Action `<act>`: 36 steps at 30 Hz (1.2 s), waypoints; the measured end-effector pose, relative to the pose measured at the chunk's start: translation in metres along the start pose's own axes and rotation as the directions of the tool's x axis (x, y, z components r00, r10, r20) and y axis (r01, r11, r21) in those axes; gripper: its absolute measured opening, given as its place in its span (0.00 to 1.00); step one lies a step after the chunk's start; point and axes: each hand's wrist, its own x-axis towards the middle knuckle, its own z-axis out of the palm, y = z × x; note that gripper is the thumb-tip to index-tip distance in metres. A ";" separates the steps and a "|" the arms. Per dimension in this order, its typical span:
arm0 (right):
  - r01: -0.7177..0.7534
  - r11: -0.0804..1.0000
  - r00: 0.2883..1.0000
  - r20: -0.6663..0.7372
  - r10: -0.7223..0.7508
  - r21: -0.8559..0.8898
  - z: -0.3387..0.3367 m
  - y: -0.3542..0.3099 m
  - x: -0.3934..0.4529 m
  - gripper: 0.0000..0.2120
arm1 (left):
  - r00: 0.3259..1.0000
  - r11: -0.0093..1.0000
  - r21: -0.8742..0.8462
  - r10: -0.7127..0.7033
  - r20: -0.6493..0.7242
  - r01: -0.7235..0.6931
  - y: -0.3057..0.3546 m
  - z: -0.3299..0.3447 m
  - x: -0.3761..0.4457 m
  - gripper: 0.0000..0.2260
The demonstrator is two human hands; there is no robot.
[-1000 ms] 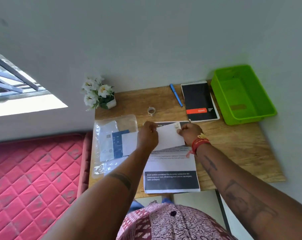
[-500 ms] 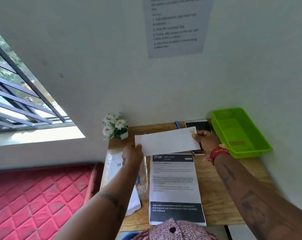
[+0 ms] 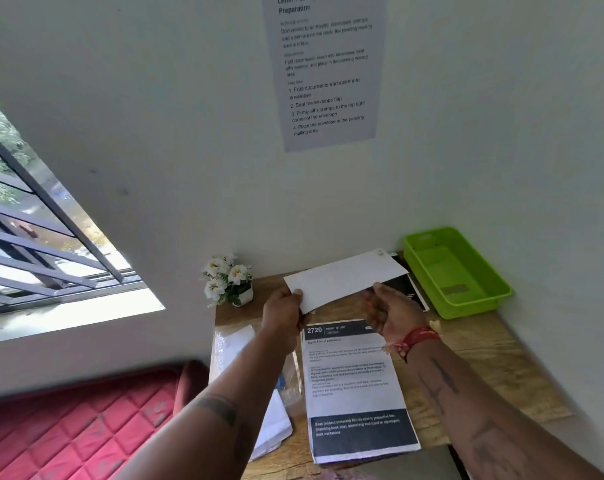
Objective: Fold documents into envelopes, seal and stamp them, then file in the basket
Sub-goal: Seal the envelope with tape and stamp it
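My left hand [image 3: 282, 318] pinches the near left corner of the white envelope [image 3: 345, 280], thumb on top and the other fingers curled beneath, so it is clamped on the paper. My right hand [image 3: 388, 311] sits at the envelope's near edge, palm turned toward me, fingers loosely spread and only half curled; the fingertips meet the edge, but I cannot tell whether they truly grip it or just steady it. Both forearms reach forward and up from the bottom of the view, and a red thread bracelet [image 3: 418, 339] circles my right wrist. The envelope is lifted off the wooden desk [image 3: 473, 355], tilted with its right end higher, a small stamp [image 3: 380, 252] in its top right corner. Right of the envelope, against the wall, sits the green basket [image 3: 466, 306]. Under the envelope's right end lies a dark notebook [image 3: 406, 287]. Below the envelope, flat on the desk, lies a printed sheet [image 3: 354, 375] headed "2720 DESK / STUDY" and "Book Film Application". Left of the envelope stands a small pot of white flowers [image 3: 227, 278], and below and left of the envelope lies a clear plastic sleeve [image 3: 233, 344] of papers. High above the envelope, a wall notice [image 3: 328, 71] reads "Fold documents and insert into envelopes", "Seal the envelope flap".
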 end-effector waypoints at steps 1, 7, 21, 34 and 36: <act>0.003 1.000 1.000 -0.011 -0.003 -0.031 0.004 0.004 -0.004 0.04 | 0.999 1.000 0.018 -0.010 0.036 0.009 -0.001 -0.001 -0.003 0.02; 0.115 0.990 0.987 -0.105 -0.123 -0.082 0.012 0.005 -0.021 0.07 | 0.983 0.991 0.131 -0.048 0.175 0.025 -0.016 0.001 -0.018 0.08; -0.038 0.982 0.999 -0.044 0.030 -0.185 -0.055 -0.056 -0.025 0.08 | 0.952 0.992 0.125 -0.058 0.302 0.021 -0.046 0.134 -0.030 0.03; -0.055 0.892 0.956 -0.283 -0.083 -0.448 -0.208 -0.169 0.089 0.10 | 0.914 0.928 0.353 -0.241 0.326 0.119 -0.108 0.311 -0.012 0.06; -0.045 0.843 0.962 -0.250 -0.108 -0.536 -0.217 -0.169 0.104 0.10 | 0.922 0.915 0.393 -0.227 0.312 0.093 -0.108 0.317 -0.009 0.05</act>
